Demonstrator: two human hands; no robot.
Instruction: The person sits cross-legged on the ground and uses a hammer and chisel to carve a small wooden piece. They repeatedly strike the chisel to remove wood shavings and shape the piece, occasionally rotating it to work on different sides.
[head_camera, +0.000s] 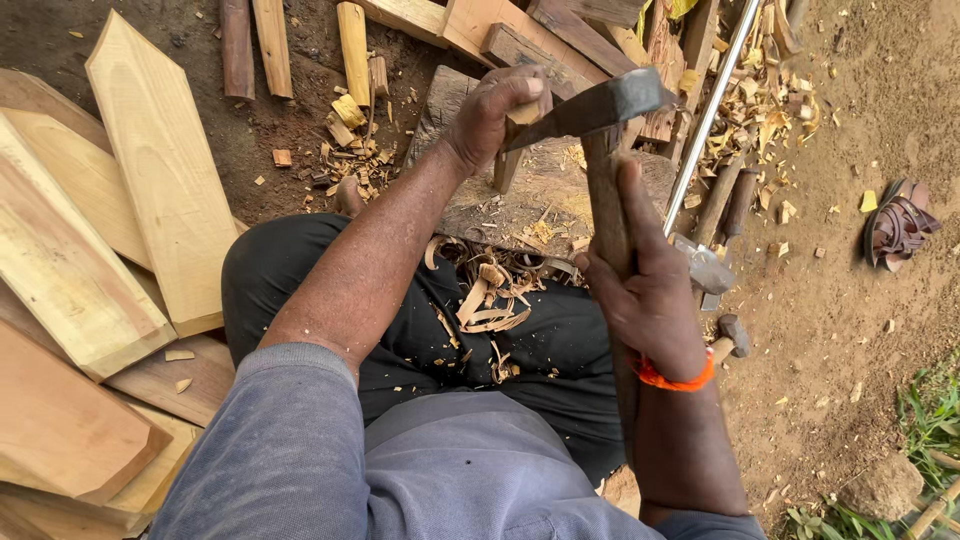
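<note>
At centre frame the adze (605, 130) stands near upright — handle running down the frame, iron head pointing left toward a small wood piece (508, 160). The right hand (645, 290) is closed round the handle; the left hand (490, 115) grips the piece, stood on the chopping block (530, 200). Planks (150, 180) lie at left on bare dirt — shavings (490, 300) litter the lap.

Right hand (650, 290) grips adze (605, 180); left hand (490, 115) steadies wood piece (508, 160) on block (540, 195)
</note>
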